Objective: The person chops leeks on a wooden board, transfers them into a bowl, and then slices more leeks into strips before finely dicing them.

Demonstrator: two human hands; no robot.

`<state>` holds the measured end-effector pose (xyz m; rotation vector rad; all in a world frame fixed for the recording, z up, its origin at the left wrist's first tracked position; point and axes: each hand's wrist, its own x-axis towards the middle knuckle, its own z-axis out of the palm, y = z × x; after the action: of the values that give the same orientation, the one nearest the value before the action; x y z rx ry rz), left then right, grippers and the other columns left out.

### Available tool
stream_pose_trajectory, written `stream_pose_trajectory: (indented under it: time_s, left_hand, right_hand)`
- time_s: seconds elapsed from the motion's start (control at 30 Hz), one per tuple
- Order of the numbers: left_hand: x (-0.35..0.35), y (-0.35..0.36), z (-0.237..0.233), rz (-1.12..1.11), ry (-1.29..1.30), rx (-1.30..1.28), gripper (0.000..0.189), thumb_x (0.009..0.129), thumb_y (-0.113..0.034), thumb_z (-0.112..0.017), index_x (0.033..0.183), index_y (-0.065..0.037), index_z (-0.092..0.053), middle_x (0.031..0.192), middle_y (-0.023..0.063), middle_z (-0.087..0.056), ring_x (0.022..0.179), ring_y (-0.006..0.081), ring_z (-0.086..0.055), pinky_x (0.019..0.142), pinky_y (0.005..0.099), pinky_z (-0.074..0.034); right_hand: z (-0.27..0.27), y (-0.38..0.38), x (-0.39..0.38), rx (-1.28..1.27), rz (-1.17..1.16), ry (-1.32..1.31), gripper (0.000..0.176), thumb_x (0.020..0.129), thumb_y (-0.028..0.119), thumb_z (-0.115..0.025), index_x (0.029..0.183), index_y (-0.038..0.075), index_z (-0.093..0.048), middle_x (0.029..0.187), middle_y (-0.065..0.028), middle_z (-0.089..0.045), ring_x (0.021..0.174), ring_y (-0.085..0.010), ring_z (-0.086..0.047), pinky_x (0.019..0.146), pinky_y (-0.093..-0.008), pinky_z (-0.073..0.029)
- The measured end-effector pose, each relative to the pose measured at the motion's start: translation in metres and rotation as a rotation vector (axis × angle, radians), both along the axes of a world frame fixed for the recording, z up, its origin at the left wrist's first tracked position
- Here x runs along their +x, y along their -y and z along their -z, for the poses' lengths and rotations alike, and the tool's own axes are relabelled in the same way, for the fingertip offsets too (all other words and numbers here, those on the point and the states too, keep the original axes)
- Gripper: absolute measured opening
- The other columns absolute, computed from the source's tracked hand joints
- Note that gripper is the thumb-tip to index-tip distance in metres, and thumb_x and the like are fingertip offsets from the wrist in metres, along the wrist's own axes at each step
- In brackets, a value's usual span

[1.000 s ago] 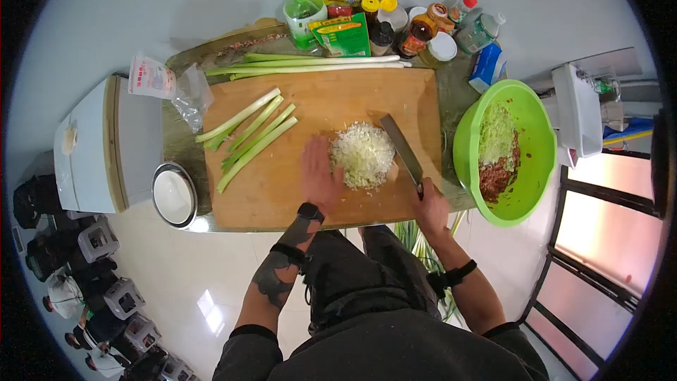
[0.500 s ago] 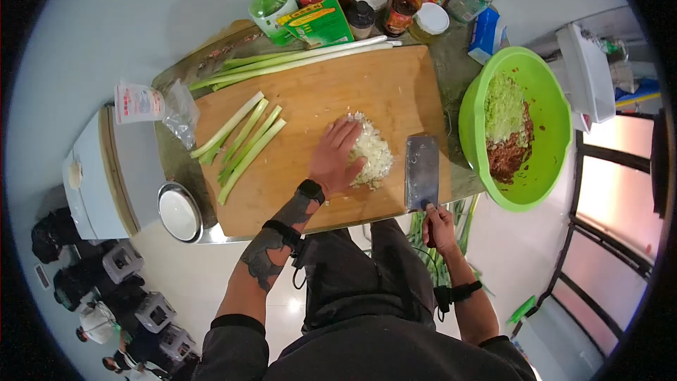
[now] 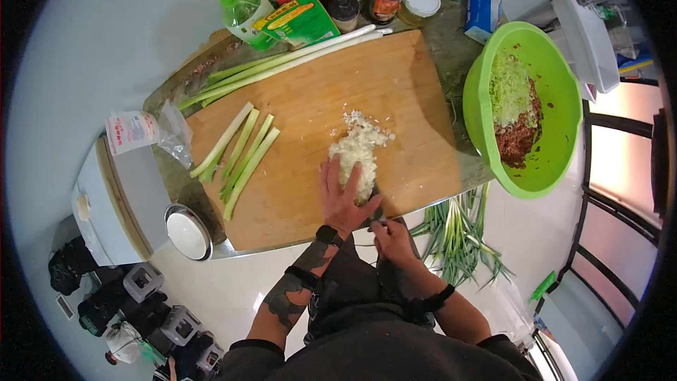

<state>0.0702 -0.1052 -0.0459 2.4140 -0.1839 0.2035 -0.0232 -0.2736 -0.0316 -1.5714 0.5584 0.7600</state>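
On the wooden cutting board lies a pile of chopped white pieces. My left hand rests on the lower left of the pile, fingers spread. My right hand is closed on the handle of the cleaver at the board's front edge; the blade is mostly hidden, seen nearly edge-on beside my left hand and the pile. Several cut green onion stalks lie at the left of the board, and longer stalks lie along its back edge.
A green bowl with chopped greens and brown minced food stands at the right. Bottles, jars and a green packet line the back. A metal bowl is at the front left, a plastic bag behind it. Leafy stalks lie below the table.
My right hand has brought the cleaver left, close to my left hand. My left hand has moved toward the front edge, and the pile has shifted and spread. The view has turned slightly.
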Motion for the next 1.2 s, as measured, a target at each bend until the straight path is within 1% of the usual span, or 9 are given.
stream_pose_trajectory:
  time_s: [0.27,0.53,0.67,0.7,0.77,0.97,1.03,1.13,1.2]
  left_hand:
    - [-0.006,0.003,-0.001,-0.246,-0.06,-0.089,0.067,0.082,-0.025,-0.085,0.145,-0.011,-0.064,0.161,0.028,-0.039,0.147,0.0519,-0.038,0.12,0.0598,-0.036]
    - [0.039,0.038,-0.084,-0.268,0.152,-0.061,0.068,0.078,-0.02,-0.085,0.142,-0.01,-0.067,0.162,0.0255,-0.04,0.148,0.0476,-0.04,0.121,0.0553,-0.037]
    - [0.076,0.095,-0.144,-0.113,0.274,-0.118,0.067,0.079,-0.022,-0.085,0.143,-0.013,-0.067,0.161,0.0237,-0.042,0.146,0.048,-0.042,0.12,0.0557,-0.039]
    - [0.087,0.115,-0.16,-0.062,0.289,-0.14,0.067,0.08,-0.022,-0.085,0.144,-0.014,-0.067,0.16,0.023,-0.042,0.145,0.049,-0.043,0.119,0.0566,-0.04]
    - [0.108,0.159,-0.182,0.062,0.292,-0.215,0.066,0.083,-0.023,-0.084,0.146,-0.015,-0.065,0.16,0.022,-0.042,0.145,0.0495,-0.042,0.118,0.0569,-0.041]
    - [0.162,0.296,-0.176,0.315,0.138,-0.377,0.06,0.091,-0.028,-0.079,0.145,-0.011,-0.062,0.159,0.0238,-0.042,0.147,0.0471,-0.04,0.12,0.0537,-0.04]
    - [0.186,0.319,-0.163,0.362,-0.018,-0.359,0.057,0.094,-0.032,-0.077,0.145,-0.01,-0.063,0.159,0.024,-0.042,0.147,0.0472,-0.04,0.122,0.0533,-0.038]
    - [0.203,0.334,-0.145,0.157,0.021,0.231,0.055,0.097,-0.035,-0.072,0.144,-0.008,-0.064,0.158,0.0259,-0.044,0.145,0.0472,-0.043,0.12,0.0552,-0.039]
    - [0.216,0.339,-0.141,0.302,-0.125,0.219,0.048,0.098,-0.033,-0.068,0.139,-0.008,-0.067,0.149,0.0232,-0.051,0.142,0.0457,-0.045,0.117,0.0613,-0.038]
  right_hand:
    - [-0.022,-0.026,0.02,0.063,-0.125,0.064,0.03,0.108,0.025,-0.061,0.093,0.0,-0.063,0.05,-0.0032,-0.052,0.038,-0.0115,-0.048,0.038,-0.0308,-0.038]
    - [-0.074,0.018,0.061,0.032,-0.199,0.21,0.026,0.105,0.024,-0.063,0.099,-0.001,-0.067,0.062,-0.0078,-0.059,0.051,-0.0159,-0.058,0.049,-0.0343,-0.045]
    - [-0.12,0.068,0.077,0.068,0.009,0.069,0.024,0.103,0.021,-0.066,0.095,-0.001,-0.069,0.062,-0.0073,-0.059,0.049,-0.0149,-0.055,0.047,-0.0335,-0.042]
    - [-0.107,0.085,0.072,-0.031,0.004,0.373,0.026,0.106,0.023,-0.065,0.093,0.0,-0.068,0.058,-0.0038,-0.055,0.044,-0.0124,-0.049,0.043,-0.0316,-0.038]
    - [-0.159,0.112,0.083,0.051,0.216,0.24,0.028,0.108,0.025,-0.064,0.094,0.001,-0.067,0.058,-0.0035,-0.054,0.043,-0.0117,-0.048,0.042,-0.0309,-0.037]
    - [-0.204,0.202,0.088,0.039,0.516,0.079,0.034,0.113,0.032,-0.052,0.092,0.006,-0.058,0.051,-0.002,-0.044,0.032,-0.0155,-0.045,0.03,-0.0321,-0.033]
    - [-0.223,0.223,0.078,0.059,0.558,-0.024,0.033,0.112,0.031,-0.054,0.091,0.006,-0.058,0.051,-0.0035,-0.046,0.032,-0.017,-0.045,0.03,-0.0337,-0.034]
    - [-0.228,0.247,0.057,0.044,0.626,-0.102,0.033,0.111,0.032,-0.055,0.091,0.005,-0.058,0.05,-0.0041,-0.047,0.032,-0.0183,-0.045,0.03,-0.035,-0.037]
    - [-0.232,0.256,0.052,0.002,0.67,-0.08,0.034,0.111,0.032,-0.054,0.091,0.005,-0.058,0.05,-0.004,-0.047,0.032,-0.0179,-0.046,0.03,-0.0346,-0.038]
